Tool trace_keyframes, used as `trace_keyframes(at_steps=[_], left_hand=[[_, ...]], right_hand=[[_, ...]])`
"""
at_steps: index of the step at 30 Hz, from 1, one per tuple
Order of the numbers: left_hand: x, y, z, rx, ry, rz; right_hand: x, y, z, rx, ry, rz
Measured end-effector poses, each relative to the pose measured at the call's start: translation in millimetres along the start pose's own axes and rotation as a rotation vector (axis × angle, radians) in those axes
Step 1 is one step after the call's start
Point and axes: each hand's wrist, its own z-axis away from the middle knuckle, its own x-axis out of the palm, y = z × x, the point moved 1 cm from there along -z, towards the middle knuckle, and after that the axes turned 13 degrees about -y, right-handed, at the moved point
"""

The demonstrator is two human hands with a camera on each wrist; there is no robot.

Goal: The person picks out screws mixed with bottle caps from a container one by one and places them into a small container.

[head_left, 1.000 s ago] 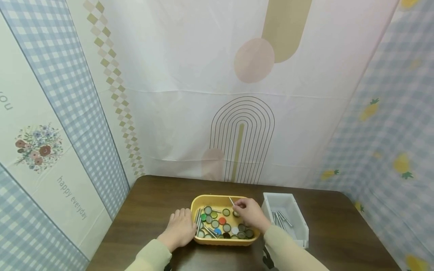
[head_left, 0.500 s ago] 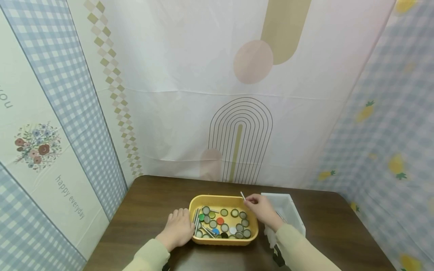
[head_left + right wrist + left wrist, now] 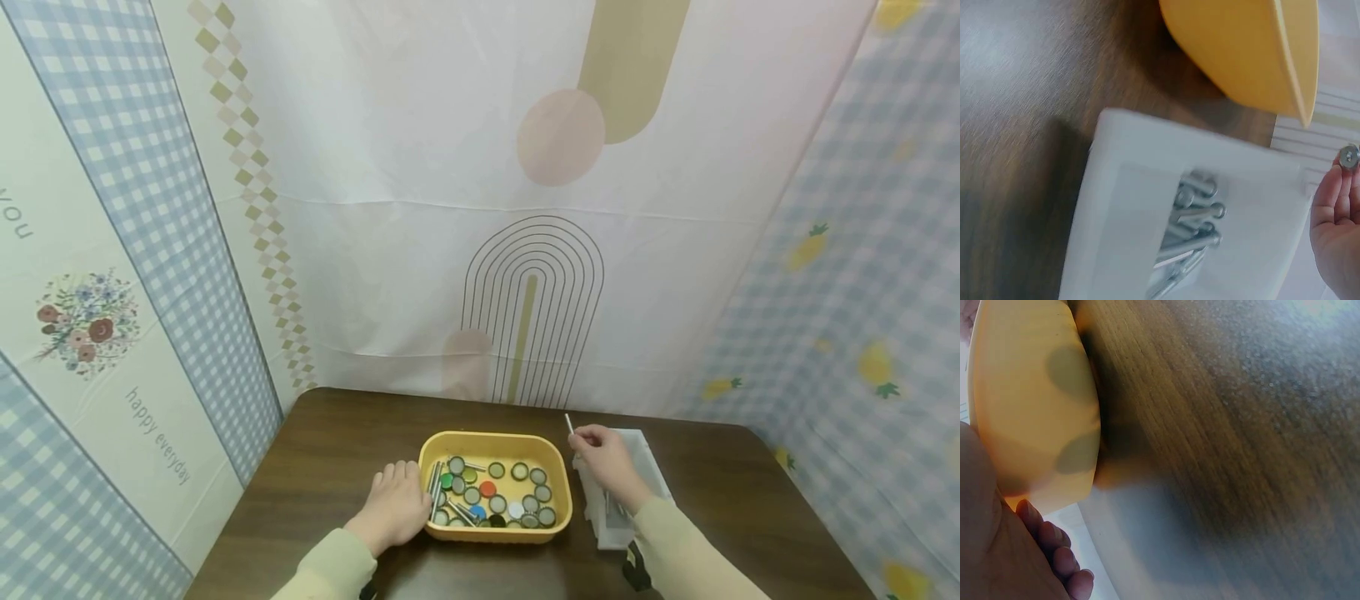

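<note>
My right hand (image 3: 611, 462) pinches a long metal screw (image 3: 569, 423) by its fingertips, over the white bin (image 3: 652, 467). Its round head shows in the right wrist view, and several similar screws (image 3: 1188, 228) lie inside the bin. To the left stands a yellow tub (image 3: 487, 436) with mixed bottle caps (image 3: 497, 504) and a few metal screws (image 3: 435, 492) along its left side. My left hand (image 3: 397, 502) rests against the tub's left end, fingers pointing forward; the left wrist view shows fingertips (image 3: 1063, 556) at the tub's corner.
Both containers stand side by side on a dark wooden table (image 3: 337, 433). A patterned cloth (image 3: 390, 275) hangs behind the table, with checked cloths at both sides.
My right hand has carried the screw rightward from above the yellow tub to above the white bin. The left hand has stayed against the tub.
</note>
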Motion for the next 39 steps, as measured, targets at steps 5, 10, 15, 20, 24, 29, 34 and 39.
trace_keyframes(at_steps=[5, 10, 15, 20, 24, 29, 34, 39], left_hand=[[-0.4, -0.6, -1.3, -0.009, -0.01, 0.01], [0.9, -1.3, -1.2, -0.01, -0.014, 0.004], [2.5, -2.2, -1.4, 0.002, 0.006, 0.009], [2.4, -2.2, -1.6, -0.003, 0.011, 0.016], [0.5, -1.1, -0.3, -0.005, -0.005, 0.017], [-2.1, 0.6, 0.4, -0.009, -0.023, 0.022], [0.5, -0.8, -0.5, -0.003, -0.011, 0.019], [2.5, -1.8, -0.6, 0.001, -0.001, 0.023]], right_hand=[[-12.4, 10.3, 5.6, 0.017, 0.048, 0.065], [-20.9, 25.6, 10.4, 0.06, 0.089, 0.138], [-24.6, 36.2, 15.7, 0.089, 0.068, 0.175], [-22.6, 46.8, 18.0, 0.124, 0.058, 0.208], [-18.5, 53.3, 19.4, 0.146, 0.033, 0.179], [-15.7, 53.7, 23.5, 0.171, 0.025, 0.16], [-15.8, 54.8, 24.9, 0.177, 0.024, 0.174], [-16.2, 55.2, 26.3, 0.18, 0.014, 0.182]])
